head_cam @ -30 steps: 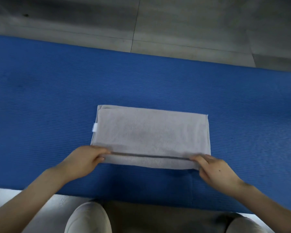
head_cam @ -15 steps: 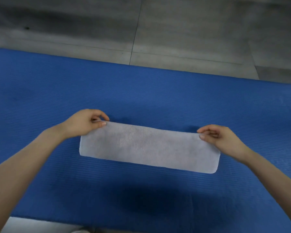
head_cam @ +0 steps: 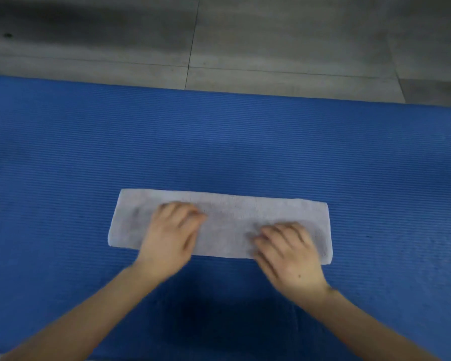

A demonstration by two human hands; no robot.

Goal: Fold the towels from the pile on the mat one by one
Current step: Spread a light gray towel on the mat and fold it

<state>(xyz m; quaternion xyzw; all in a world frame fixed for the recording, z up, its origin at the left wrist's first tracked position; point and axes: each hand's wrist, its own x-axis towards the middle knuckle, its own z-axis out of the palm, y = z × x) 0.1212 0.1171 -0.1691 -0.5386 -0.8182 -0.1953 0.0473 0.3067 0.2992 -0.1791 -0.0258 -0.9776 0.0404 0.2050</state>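
The towel (head_cam: 227,225) lies folded into a long narrow strip on the blue mat (head_cam: 63,157). The left hand (head_cam: 171,237) and right hand (head_cam: 287,250) rest palm-down on it, fingers spread though motion-blurred, pinching nothing.

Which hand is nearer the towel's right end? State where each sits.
Right. The right hand rests on the towel close to that end; the left hand rests on its left half, farther away.
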